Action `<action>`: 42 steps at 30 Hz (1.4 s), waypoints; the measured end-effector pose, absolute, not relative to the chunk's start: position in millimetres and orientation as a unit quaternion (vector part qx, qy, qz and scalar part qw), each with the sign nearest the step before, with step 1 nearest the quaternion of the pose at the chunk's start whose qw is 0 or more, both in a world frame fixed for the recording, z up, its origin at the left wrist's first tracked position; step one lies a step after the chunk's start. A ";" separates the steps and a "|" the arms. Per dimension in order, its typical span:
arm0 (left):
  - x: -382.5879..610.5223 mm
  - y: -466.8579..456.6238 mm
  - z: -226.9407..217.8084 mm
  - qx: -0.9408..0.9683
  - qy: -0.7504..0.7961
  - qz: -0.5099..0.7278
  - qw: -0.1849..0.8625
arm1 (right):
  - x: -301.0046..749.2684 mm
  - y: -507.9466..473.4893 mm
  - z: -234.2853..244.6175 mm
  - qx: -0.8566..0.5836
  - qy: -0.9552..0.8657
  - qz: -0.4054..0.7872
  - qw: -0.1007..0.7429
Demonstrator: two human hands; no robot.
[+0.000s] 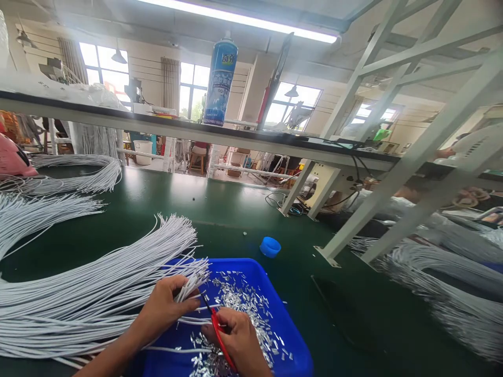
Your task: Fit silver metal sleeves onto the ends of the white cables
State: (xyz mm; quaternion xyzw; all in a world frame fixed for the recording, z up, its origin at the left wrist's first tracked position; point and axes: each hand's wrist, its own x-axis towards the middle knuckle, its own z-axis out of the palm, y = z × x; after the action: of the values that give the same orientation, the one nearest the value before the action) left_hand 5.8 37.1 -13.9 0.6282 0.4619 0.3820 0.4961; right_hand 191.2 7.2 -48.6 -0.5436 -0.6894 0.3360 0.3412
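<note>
Left hand [167, 303] pinches white wires [199, 272]; right hand [240, 335] grips red-handled tool [219, 335], tip slanting up-left, just beside them.

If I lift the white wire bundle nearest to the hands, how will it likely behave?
The white wire bundle would probably bend rather than stay rigid, since its wires lie curved. Single wires may slip apart, as their ends fan out.

Cannot follow white wires [106, 277] past the left edge — nor see the near side of the blue tray [288, 330], cropped below.
</note>
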 end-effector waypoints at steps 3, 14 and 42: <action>8.0 35.6 -14.4 0.591 0.438 0.390 0.554 | 187.7 6.0 -51.1 -0.552 -0.700 0.301 0.339; 8.2 35.2 -14.0 0.486 0.379 0.370 0.696 | 207.7 13.5 -29.6 -0.569 -0.679 0.302 0.352; 14.4 34.7 -22.7 0.542 0.389 0.325 0.670 | 167.2 -4.9 -30.8 -0.387 -0.648 0.207 0.623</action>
State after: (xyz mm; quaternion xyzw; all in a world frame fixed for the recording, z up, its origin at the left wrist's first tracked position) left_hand 14.4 34.7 -22.7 0.5423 0.3891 0.3249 0.6701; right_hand 167.2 -4.9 -30.8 -0.3866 -0.6478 0.2067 0.6230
